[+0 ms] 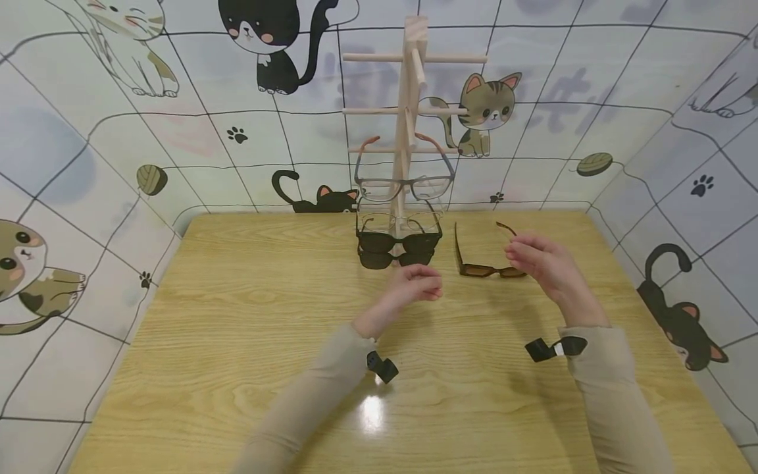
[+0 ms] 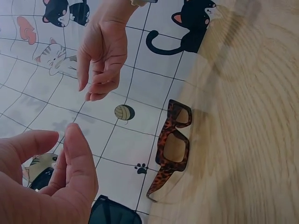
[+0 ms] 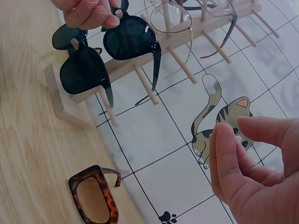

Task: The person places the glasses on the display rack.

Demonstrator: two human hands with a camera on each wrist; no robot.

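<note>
My left hand [image 1: 411, 286] hovers in front of the wooden display stand [image 1: 414, 39], fingers loosely bent and holding nothing. To the right, my right hand [image 1: 547, 266] is raised over the right end of a pair of tortoiseshell sunglasses [image 1: 477, 270], hiding part of them. Thumb and fingertips of the right hand [image 3: 254, 172] are apart in the right wrist view, with nothing between them. Those sunglasses [image 2: 174, 149] stand on the table with temples unfolded. Two pairs of dark sunglasses [image 3: 84, 70] hang low on the stand, near the left hand.
Above the dark sunglasses hang thin-wire glasses [image 3: 170, 31] and clear glasses with a dark frame [image 1: 404, 181]. Bare pegs [image 1: 456, 59] stick out higher on the stand. A cat-print backdrop [image 1: 237, 178] encloses the back and sides of the wooden table [image 1: 249, 296].
</note>
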